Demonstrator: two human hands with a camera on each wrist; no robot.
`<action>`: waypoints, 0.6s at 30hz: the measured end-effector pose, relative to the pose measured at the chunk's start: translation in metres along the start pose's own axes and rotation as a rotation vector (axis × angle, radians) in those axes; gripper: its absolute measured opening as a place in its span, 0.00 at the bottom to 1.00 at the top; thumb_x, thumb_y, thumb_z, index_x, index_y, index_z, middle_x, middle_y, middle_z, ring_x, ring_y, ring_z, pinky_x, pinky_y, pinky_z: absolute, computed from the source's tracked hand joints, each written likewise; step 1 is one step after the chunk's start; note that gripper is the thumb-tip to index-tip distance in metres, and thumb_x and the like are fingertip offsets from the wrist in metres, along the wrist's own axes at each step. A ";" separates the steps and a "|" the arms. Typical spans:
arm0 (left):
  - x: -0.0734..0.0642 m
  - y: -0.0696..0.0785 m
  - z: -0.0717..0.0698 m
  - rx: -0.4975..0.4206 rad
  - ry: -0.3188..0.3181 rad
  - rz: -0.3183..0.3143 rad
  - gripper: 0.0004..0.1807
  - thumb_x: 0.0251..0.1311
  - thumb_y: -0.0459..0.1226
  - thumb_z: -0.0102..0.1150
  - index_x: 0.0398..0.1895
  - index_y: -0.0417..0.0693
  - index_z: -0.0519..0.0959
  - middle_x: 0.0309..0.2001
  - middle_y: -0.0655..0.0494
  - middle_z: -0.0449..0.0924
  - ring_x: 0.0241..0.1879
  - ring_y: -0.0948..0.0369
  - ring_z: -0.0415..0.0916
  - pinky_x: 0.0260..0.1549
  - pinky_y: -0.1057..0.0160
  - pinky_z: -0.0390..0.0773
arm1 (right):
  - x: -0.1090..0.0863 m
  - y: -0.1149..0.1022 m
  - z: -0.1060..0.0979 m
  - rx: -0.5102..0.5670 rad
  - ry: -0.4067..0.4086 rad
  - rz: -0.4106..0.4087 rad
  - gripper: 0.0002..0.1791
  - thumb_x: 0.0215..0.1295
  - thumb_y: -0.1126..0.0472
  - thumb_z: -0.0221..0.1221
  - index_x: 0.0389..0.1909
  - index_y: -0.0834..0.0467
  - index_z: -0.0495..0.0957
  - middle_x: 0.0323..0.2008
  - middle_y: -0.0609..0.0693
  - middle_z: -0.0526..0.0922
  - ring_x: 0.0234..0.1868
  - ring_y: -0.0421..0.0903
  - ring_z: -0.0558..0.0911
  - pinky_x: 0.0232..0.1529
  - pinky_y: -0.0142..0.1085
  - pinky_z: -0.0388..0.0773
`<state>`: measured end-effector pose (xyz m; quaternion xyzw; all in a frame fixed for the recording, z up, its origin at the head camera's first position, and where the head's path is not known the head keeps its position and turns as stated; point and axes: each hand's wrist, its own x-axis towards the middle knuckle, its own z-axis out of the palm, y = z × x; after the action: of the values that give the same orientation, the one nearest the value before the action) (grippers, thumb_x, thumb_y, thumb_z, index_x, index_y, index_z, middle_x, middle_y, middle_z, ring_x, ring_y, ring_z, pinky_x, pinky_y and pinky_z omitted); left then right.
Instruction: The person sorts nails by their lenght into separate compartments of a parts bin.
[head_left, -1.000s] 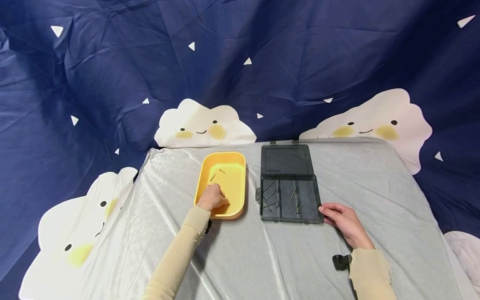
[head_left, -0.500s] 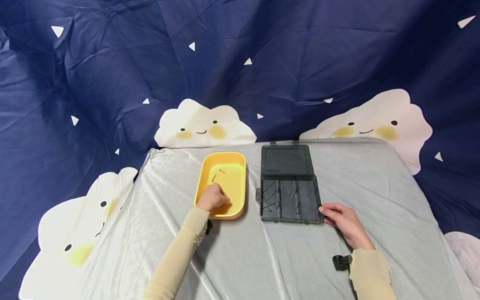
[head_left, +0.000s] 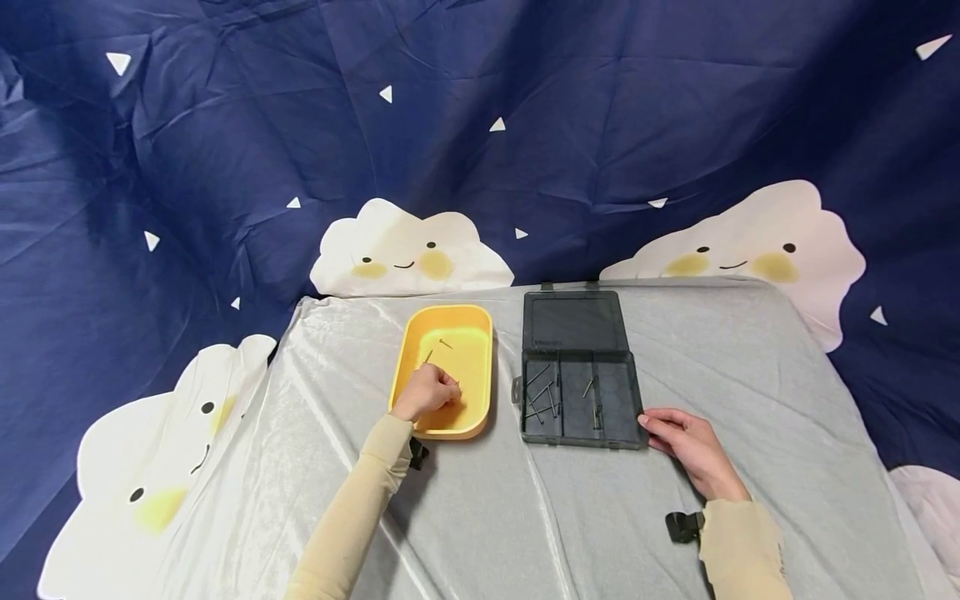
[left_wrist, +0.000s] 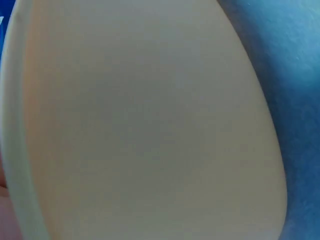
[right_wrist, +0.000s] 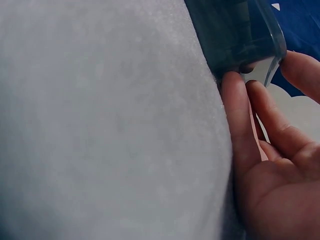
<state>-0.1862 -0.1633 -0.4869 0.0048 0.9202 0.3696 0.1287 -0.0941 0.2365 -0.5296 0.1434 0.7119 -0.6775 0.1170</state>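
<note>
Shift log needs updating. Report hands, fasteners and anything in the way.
Left hand inside yellow tray, grip unclear. Right hand holding dark case near its front right corner. Fasteners in both. Left hand hiding part of tray.

and the left hand [head_left: 426, 393] is in the tray [head_left: 472, 367], walls all round it, the open way straight up! to its right a bare strip of cloth [head_left: 504, 483] parts tray and box [head_left: 618, 404], room to pass, though the latch [head_left: 516, 389] juts into it. from above the box lies open, but dividers [head_left: 558, 392] cut up its inside, and the lid [head_left: 573, 321], folded back, takes the space behind. past that, the curtain [head_left: 555, 150] shuts off the far side! near right corner's taken: the right hand [head_left: 693, 446] grips it. between the sleeves [head_left: 352, 500], a broad lane lies free.
</note>
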 end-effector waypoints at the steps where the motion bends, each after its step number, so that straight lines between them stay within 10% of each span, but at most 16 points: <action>1: 0.001 0.000 0.000 -0.026 -0.006 -0.009 0.03 0.51 0.32 0.63 0.24 0.40 0.84 0.20 0.54 0.82 0.19 0.66 0.72 0.20 0.72 0.70 | 0.000 0.000 0.000 -0.001 0.000 0.001 0.19 0.61 0.51 0.65 0.48 0.58 0.79 0.35 0.32 0.81 0.38 0.26 0.80 0.42 0.24 0.80; 18: 0.002 0.009 0.003 -0.423 -0.092 -0.056 0.08 0.62 0.26 0.55 0.39 0.26 0.78 0.37 0.32 0.83 0.32 0.54 0.84 0.38 0.58 0.84 | 0.000 0.000 0.000 0.009 -0.006 -0.001 0.16 0.60 0.52 0.65 0.45 0.55 0.79 0.34 0.30 0.81 0.38 0.26 0.80 0.42 0.23 0.80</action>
<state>-0.1884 -0.1550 -0.4835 -0.0313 0.8150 0.5501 0.1791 -0.0937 0.2367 -0.5297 0.1415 0.7084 -0.6813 0.1179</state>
